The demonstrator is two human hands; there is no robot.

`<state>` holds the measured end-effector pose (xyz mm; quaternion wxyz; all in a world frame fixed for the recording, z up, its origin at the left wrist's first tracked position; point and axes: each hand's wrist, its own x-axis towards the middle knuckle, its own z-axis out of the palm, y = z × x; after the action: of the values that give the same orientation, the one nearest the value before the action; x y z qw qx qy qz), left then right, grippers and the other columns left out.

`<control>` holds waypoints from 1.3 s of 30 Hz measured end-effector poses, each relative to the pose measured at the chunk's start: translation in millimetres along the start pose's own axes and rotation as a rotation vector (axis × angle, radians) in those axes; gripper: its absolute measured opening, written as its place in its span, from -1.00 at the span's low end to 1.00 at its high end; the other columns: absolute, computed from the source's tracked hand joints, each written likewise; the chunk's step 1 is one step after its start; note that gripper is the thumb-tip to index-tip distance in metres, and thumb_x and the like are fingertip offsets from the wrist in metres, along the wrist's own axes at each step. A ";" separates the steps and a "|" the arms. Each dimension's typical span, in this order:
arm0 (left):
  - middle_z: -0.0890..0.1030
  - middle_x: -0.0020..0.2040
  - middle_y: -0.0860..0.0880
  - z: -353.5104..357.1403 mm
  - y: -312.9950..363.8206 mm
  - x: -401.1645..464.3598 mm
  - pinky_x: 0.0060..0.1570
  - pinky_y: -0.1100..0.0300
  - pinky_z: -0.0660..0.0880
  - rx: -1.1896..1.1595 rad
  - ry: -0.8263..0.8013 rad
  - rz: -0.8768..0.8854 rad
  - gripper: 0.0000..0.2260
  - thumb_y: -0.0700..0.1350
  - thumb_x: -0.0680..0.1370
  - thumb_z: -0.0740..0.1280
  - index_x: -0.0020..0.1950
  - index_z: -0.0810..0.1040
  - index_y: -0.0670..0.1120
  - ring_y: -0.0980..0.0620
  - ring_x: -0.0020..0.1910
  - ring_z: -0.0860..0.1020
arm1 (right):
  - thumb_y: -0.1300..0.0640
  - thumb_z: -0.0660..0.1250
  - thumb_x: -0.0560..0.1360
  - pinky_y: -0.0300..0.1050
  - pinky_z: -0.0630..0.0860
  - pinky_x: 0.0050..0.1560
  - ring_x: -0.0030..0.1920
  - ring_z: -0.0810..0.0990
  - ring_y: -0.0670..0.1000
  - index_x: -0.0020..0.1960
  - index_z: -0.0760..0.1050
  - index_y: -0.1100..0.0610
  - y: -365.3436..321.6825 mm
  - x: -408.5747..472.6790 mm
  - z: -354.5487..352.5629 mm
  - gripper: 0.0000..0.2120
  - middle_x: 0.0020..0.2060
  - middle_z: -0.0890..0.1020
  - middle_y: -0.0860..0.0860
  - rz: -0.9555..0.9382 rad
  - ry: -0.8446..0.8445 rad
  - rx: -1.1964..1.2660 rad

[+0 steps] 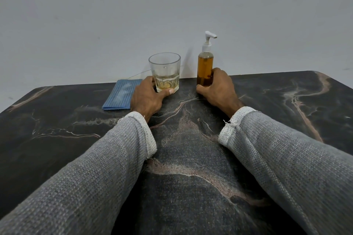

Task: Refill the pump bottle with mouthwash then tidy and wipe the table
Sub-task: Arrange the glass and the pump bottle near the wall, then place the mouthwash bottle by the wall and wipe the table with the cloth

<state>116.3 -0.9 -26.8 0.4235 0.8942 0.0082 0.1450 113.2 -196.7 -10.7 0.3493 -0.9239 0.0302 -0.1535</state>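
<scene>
A clear pump bottle [205,66] with a white pump head stands upright near the table's far edge, filled almost to its neck with amber liquid. My right hand [217,89] grips its lower part, thumb in front, fingers wrapped behind. To its left a clear glass tumbler [164,68] stands on the table with a little pale yellow liquid at the bottom. My left hand [147,97] holds the tumbler's base, the thumb lying across its front. A folded blue cloth [120,94] lies flat just left of my left hand.
The dark marble-patterned table [191,139] reaches to a plain grey wall close behind the bottle and glass. Both grey knitted sleeves rest on the tabletop. The table's rounded far corners show at left and right.
</scene>
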 end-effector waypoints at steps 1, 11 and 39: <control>0.58 0.30 -0.02 -0.1 -0.2 0.2 0.27 -0.06 0.47 -0.001 -0.002 -0.001 -0.40 0.14 0.39 0.51 0.33 0.46 -0.07 -0.03 0.27 0.53 | -0.02 0.46 0.44 0.06 0.50 0.22 0.16 0.53 0.12 0.34 0.36 0.16 0.1 0.2 0.2 -0.43 0.21 0.52 0.11 0.000 0.001 0.001; 0.58 0.30 -0.04 0.7 0.7 1.6 0.26 -0.07 0.47 0.019 -0.008 -0.003 -0.40 0.14 0.40 0.50 0.35 0.46 -0.07 -0.06 0.27 0.53 | -0.03 0.46 0.44 0.07 0.50 0.22 0.17 0.52 0.12 0.34 0.35 0.16 2.4 3.4 2.1 -0.42 0.22 0.52 0.11 -0.006 0.009 -0.012; 0.46 0.39 -0.09 -71.3 80.3 -215.6 0.32 -0.09 0.41 0.181 -0.203 0.140 -0.40 0.12 0.49 0.41 0.45 0.33 -0.07 -0.08 0.36 0.43 | -0.05 0.35 0.51 -0.12 0.49 0.09 0.08 0.49 -0.04 0.19 0.41 0.05 -19.2 -212.8 -115.9 -0.68 0.08 0.50 -0.02 -0.104 0.080 0.145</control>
<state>-117.8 -28.2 22.6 0.3286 0.9372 -0.0838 0.0814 -125.5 -221.3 28.1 0.4053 -0.8896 -0.0149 -0.2101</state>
